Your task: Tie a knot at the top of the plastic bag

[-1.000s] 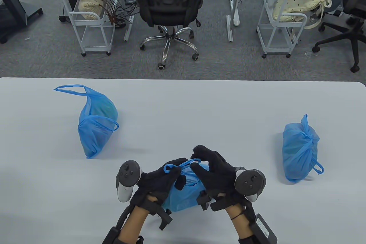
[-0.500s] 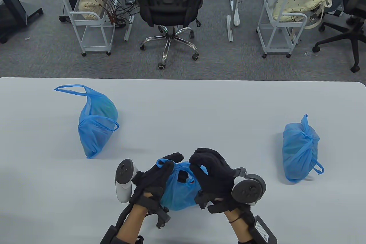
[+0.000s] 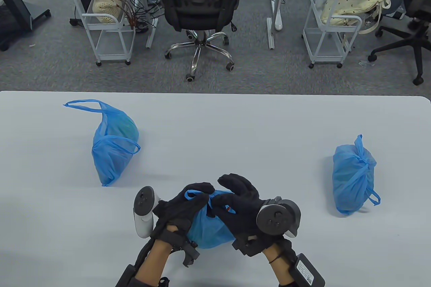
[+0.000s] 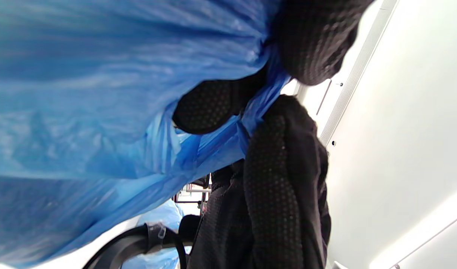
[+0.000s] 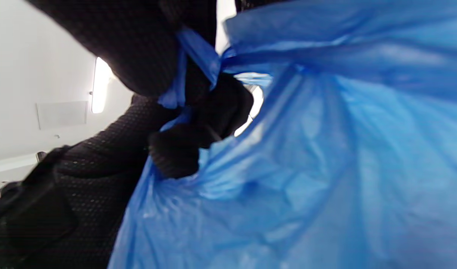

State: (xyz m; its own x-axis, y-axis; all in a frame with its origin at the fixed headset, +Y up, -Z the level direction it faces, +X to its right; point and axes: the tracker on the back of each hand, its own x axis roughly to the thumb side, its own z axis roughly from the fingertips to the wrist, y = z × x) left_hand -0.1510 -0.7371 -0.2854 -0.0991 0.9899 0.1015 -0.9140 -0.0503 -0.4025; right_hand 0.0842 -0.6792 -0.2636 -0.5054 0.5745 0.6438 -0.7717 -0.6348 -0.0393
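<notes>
A filled blue plastic bag (image 3: pixel 210 229) sits at the table's near edge between my two hands. My left hand (image 3: pixel 188 203) grips one handle loop at the bag's top, and a bit of the loop sticks out past its fingers. My right hand (image 3: pixel 232 206) pinches the other handle strip right beside it. The hands touch over the bag's top. In the left wrist view the bag (image 4: pixel 82 112) fills the frame and its strips are wound between gloved fingers (image 4: pixel 273 179). In the right wrist view the bag (image 5: pixel 318 168) is close up and fingers (image 5: pixel 191 142) hold its twisted strip.
An untied blue bag (image 3: pixel 112 145) lies at the table's left with its handles loose. A knotted blue bag (image 3: pixel 353 176) lies at the right. An office chair (image 3: pixel 198 7) and two white carts (image 3: pixel 104 24) stand on the floor beyond the far edge.
My right hand has moved left and turned over the bag's top, closing on my left hand. The handle loop that stretched between them is now bunched between the fingers. The bag shifted slightly left.
</notes>
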